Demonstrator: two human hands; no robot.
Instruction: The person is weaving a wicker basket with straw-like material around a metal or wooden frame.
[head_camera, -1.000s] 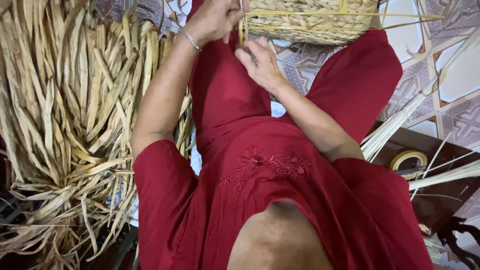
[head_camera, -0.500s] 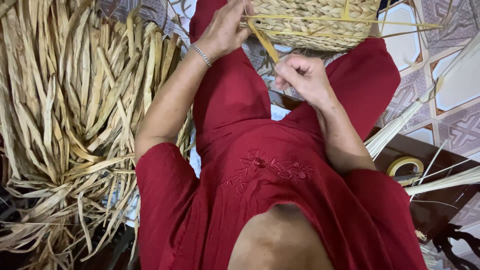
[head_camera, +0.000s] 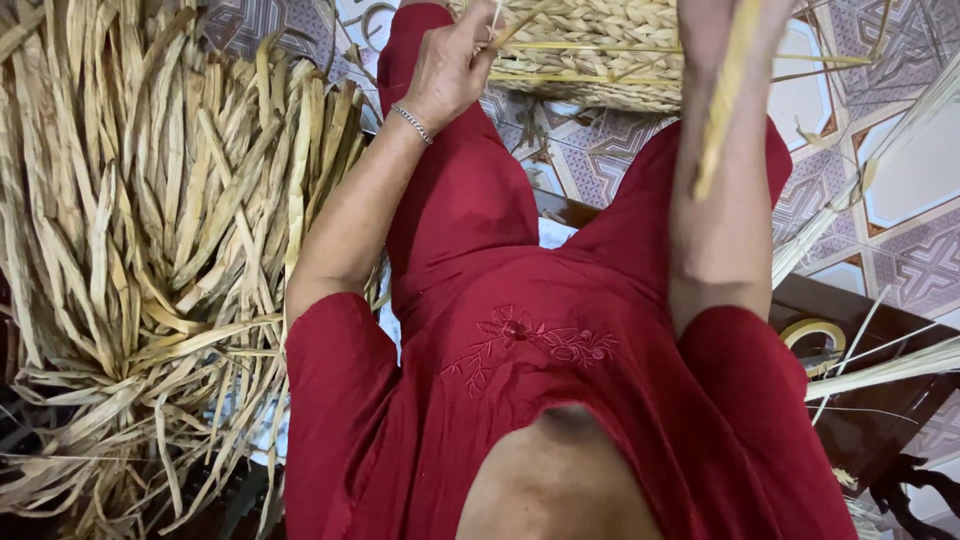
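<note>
A half-woven straw basket (head_camera: 600, 50) rests over my knees at the top of the view. My left hand (head_camera: 450, 65), with a thin bracelet on the wrist, pinches a pale strand at the basket's near rim. My right forearm is raised close to the camera, and my right hand (head_camera: 725, 18) is mostly cut off by the top edge. A flat yellow straw strand (head_camera: 722, 110) hangs blurred from that hand in front of the forearm. I sit in red clothes.
A big heap of dried straw leaves (head_camera: 150, 250) fills the left side. A dark wooden stool (head_camera: 870, 410) at the lower right carries a roll of tape (head_camera: 815, 335) and loose strands. Patterned floor tiles (head_camera: 900, 180) show beyond my legs.
My right hand has risen from the basket's rim toward the camera, drawing the yellow strand up with it. My left hand has stayed on the rim.
</note>
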